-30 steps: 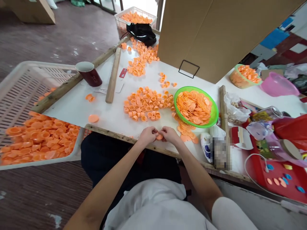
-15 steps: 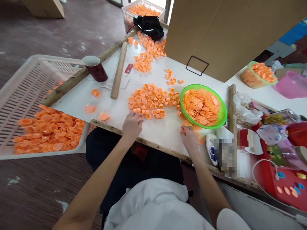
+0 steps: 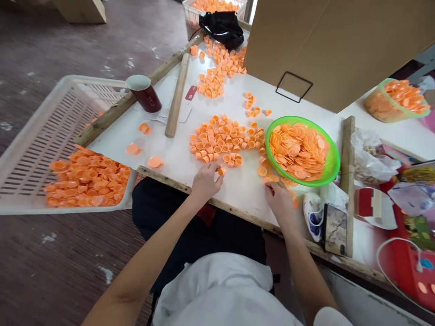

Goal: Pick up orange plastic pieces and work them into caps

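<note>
My left hand (image 3: 205,184) is at the front of the table, closed in a pinch on a small orange plastic cup (image 3: 221,171). Just beyond it spreads a pile of similar cups (image 3: 217,136), many lying on their sides. My right hand (image 3: 281,200) rests low by the table's front edge, its fingers curled together; whatever they may hold is hidden. Flat orange discs (image 3: 262,170) lie loose beside those fingers, partly under the rim of a green bowl (image 3: 335,170). That bowl is heaped with more orange discs (image 3: 299,151).
A wooden stick (image 3: 177,97) and a dark red mug (image 3: 149,97) are at the left. Below the table's left edge stands a white crate (image 3: 30,181) of orange pieces. A cardboard box (image 3: 306,50) blocks the back. At the right lies a phone (image 3: 335,230) by a wooden strip (image 3: 347,158).
My left hand has come away from the pile's front edge with one cup pinched in its fingers. My right hand has drawn back slightly from the discs. The whole view has shifted a little.
</note>
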A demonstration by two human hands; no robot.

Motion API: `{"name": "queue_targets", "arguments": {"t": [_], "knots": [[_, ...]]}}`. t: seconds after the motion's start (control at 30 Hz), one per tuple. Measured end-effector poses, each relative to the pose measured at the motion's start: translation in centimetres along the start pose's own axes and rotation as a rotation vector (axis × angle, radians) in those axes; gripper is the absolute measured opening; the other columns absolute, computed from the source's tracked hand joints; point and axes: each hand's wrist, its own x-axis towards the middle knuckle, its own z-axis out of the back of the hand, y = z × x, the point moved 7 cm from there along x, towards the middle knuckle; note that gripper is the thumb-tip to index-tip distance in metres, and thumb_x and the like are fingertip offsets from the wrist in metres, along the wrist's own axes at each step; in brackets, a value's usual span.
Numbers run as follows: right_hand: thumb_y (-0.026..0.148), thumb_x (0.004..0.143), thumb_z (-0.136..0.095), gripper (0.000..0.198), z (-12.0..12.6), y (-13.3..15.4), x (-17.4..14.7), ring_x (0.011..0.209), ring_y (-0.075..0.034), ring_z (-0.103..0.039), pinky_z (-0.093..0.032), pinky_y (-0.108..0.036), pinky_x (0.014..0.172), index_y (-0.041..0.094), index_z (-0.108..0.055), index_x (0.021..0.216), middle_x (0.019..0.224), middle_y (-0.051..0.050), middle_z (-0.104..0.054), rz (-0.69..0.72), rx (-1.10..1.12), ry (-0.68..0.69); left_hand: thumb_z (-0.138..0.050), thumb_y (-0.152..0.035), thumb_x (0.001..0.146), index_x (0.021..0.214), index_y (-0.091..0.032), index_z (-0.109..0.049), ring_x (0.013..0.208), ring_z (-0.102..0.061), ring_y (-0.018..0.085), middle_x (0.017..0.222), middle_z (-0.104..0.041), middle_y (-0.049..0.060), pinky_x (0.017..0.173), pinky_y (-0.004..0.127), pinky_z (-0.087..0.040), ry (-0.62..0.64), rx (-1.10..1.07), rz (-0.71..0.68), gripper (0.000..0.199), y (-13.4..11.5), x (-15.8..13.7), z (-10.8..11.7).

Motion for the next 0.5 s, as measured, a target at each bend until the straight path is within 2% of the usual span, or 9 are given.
{"name": "queue_targets", "arguments": {"t": [0.13,0.23,0.37,0.5], "knots": [[0.030,0.087,-0.052,0.034,-0.4,-1.3,-0.3,0.088,-0.023,-0.060,-0.045,-0.033,0.070,0.019,-0.062,0.117,0.114,-0.013,-0.057,-0.019,-0.020,-0.108,-0.056,-0.018,0.078,0.101,-0.021,-0.055,0.083,-0.060,0.019,0.096,-0.063,0.005,0.076,0.030,-0.047,0.155,-0.176,-0.067,0.023,-0.5,-1.6,-2.8],[0.029,0.086,-0.054,0.031,-0.8,-1.2,0.0,0.093,-0.024,-0.060,-0.045,-0.033,0.073,0.020,-0.063,0.114,0.115,-0.011,-0.058,-0.002,-0.048,-0.073,-0.055,-0.014,0.076,0.099,-0.021,-0.054,0.087,-0.060,0.019,0.095,-0.063,0.004,0.076,0.030,-0.047,0.221,-0.206,-0.113,0.024,-0.3,-1.8,-4.3],[0.027,0.089,-0.051,0.021,0.2,-0.2,0.2,0.087,-0.022,-0.062,-0.045,-0.032,0.073,0.018,-0.068,0.097,0.101,-0.008,-0.063,0.022,-0.003,-0.072,-0.054,-0.016,0.080,0.093,-0.020,-0.054,0.090,-0.059,0.020,0.096,-0.060,0.005,0.078,0.032,-0.049,0.221,-0.194,-0.126,0.014,-0.2,-1.5,-3.9],[0.030,0.092,-0.048,0.023,2.1,0.4,-0.3,0.087,-0.022,-0.061,-0.046,-0.033,0.076,0.017,-0.067,0.093,0.098,-0.010,-0.063,0.028,0.104,-0.177,-0.060,-0.016,0.077,0.093,-0.019,-0.057,0.095,-0.059,0.021,0.101,-0.056,0.007,0.082,0.033,-0.050,0.241,-0.179,-0.099,0.016,-0.6,-1.7,-3.1]]}}
